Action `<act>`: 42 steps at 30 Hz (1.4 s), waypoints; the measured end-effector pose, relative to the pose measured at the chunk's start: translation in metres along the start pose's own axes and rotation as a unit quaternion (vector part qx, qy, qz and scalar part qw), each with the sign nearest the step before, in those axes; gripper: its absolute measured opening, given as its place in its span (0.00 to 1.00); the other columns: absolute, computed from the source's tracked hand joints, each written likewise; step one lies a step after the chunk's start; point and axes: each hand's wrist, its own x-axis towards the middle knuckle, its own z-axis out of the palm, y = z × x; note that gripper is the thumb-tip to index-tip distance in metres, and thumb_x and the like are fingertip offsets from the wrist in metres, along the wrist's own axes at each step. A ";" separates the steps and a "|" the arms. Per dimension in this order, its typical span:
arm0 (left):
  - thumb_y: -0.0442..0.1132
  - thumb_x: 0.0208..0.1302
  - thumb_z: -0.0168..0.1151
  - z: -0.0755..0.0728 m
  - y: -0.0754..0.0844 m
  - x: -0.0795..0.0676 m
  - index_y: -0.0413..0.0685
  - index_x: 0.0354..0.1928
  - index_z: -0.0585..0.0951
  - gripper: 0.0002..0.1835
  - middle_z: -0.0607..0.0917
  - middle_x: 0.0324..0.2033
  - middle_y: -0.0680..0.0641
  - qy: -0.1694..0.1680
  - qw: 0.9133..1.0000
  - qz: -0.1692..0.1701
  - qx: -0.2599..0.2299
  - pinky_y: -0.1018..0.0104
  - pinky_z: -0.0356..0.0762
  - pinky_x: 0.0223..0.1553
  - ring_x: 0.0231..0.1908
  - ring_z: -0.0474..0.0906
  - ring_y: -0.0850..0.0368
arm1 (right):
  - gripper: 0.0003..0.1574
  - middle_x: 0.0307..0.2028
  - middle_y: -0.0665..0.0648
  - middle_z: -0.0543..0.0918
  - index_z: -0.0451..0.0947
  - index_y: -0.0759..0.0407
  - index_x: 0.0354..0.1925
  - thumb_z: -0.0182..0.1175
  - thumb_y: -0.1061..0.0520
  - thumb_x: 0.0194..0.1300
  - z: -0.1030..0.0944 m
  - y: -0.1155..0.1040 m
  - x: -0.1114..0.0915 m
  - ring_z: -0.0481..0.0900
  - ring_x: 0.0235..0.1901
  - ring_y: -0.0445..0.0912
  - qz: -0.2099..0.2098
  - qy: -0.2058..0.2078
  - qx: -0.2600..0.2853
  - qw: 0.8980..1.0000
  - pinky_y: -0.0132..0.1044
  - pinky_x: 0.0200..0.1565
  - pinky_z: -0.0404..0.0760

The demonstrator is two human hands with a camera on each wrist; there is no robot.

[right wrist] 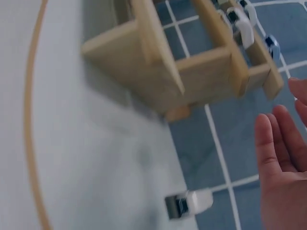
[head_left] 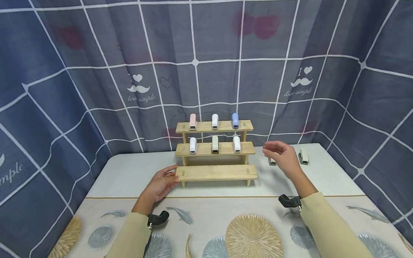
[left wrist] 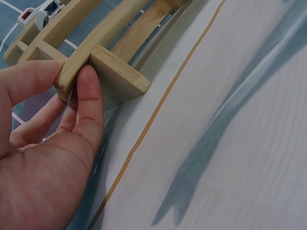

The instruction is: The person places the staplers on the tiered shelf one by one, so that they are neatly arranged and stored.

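A three-step wooden rack stands on the white tabletop. My left hand pinches the left end of its lowest step between thumb and fingers, as the left wrist view shows. On the top step sit pink, white and blue objects resembling mini staplers. The middle step carries a white one, a greyish-cream one and another white one. Right of the rack, my right hand hovers with relaxed fingers, holding nothing. It partly hides a pale stapler on the table.
Another pale stapler stands farther right on the table. Behind the rack hangs a dark blue curtain with white grid lines, wrapping both sides. A patterned cloth covers the front, edged by a brown line.
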 end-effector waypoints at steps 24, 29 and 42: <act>0.21 0.69 0.54 0.003 0.003 0.000 0.34 0.77 0.58 0.36 0.80 0.47 0.50 0.013 1.000 -0.007 0.004 0.72 0.85 0.47 0.43 0.83 0.63 | 0.25 0.34 0.29 0.85 0.83 0.68 0.55 0.72 0.53 0.64 -0.082 0.058 -0.018 0.82 0.34 0.25 0.057 0.131 -0.057 0.988 0.19 0.32 0.77; 0.21 0.68 0.55 0.004 0.004 -0.001 0.34 0.77 0.59 0.36 0.81 0.48 0.49 0.014 1.000 -0.007 0.007 0.72 0.85 0.47 0.44 0.83 0.62 | 0.28 0.33 0.26 0.83 0.83 0.64 0.56 0.73 0.49 0.64 -0.092 0.062 -0.016 0.80 0.37 0.25 0.077 0.144 -0.081 0.983 0.20 0.31 0.74; 0.20 0.68 0.55 0.004 0.001 0.001 0.34 0.77 0.59 0.36 0.81 0.46 0.50 0.018 1.000 -0.009 0.005 0.72 0.84 0.46 0.43 0.83 0.62 | 0.33 0.61 0.62 0.80 0.77 0.59 0.66 0.66 0.47 0.69 -0.113 0.079 -0.002 0.75 0.50 0.38 0.134 0.127 -0.187 0.965 0.19 0.39 0.71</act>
